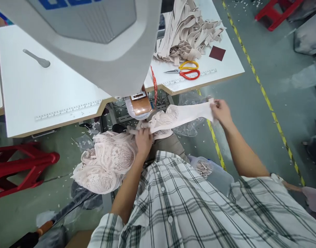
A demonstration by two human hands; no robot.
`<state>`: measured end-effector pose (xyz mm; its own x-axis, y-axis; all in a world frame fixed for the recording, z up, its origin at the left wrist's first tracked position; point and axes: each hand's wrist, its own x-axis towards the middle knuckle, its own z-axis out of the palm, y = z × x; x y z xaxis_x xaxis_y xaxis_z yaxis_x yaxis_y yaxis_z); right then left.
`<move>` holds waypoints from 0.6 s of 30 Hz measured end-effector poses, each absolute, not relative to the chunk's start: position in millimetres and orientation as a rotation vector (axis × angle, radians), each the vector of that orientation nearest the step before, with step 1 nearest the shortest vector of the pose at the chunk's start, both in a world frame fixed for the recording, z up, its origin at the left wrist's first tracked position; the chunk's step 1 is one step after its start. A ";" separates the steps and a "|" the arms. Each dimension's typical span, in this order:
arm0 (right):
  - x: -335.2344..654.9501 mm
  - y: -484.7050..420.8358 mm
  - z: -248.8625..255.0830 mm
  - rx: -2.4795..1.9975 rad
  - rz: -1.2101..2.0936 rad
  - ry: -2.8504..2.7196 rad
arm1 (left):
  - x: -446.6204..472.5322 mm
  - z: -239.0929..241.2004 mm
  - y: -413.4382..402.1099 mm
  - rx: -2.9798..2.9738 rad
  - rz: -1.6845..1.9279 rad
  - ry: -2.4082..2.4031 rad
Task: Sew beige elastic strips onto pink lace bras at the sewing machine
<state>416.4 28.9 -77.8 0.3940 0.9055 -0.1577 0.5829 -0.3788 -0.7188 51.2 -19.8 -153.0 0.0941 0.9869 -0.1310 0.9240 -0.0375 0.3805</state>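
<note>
Left hand (144, 140) and right hand (220, 111) grip a stretched pale-pink lace garment (178, 117)

Blue lettering on the grey machine head (80, 31) is cut off by the frame's top edge and cannot be read; printed ruler scales (67, 111) line the white table (23, 89) front (their numerals too small to read).

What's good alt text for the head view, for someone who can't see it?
A person in a plaid shirt stretches a pale pink lace garment between the left hand and right hand, below a sewing machine head. A pile of similar lace pieces lies by the left hand; scissors and beige strips lie on the white table.
</note>
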 end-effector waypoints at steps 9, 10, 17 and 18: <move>235.5 16.3 -128.0 -1.422 0.766 -2.662 | 70.8 -160.0 -10.1 2.065 0.048 1.783; 224.9 21.0 -131.0 -1.408 0.752 -2.668 | 70.0 -158.5 -5.3 2.066 0.060 1.792; 217.2 36.3 -139.4 -1.514 0.757 -2.568 | 67.7 -137.5 -15.0 2.009 0.273 1.855; 218.5 31.7 -140.3 -1.518 0.766 -2.564 | 56.7 -128.7 -25.1 1.997 0.316 1.861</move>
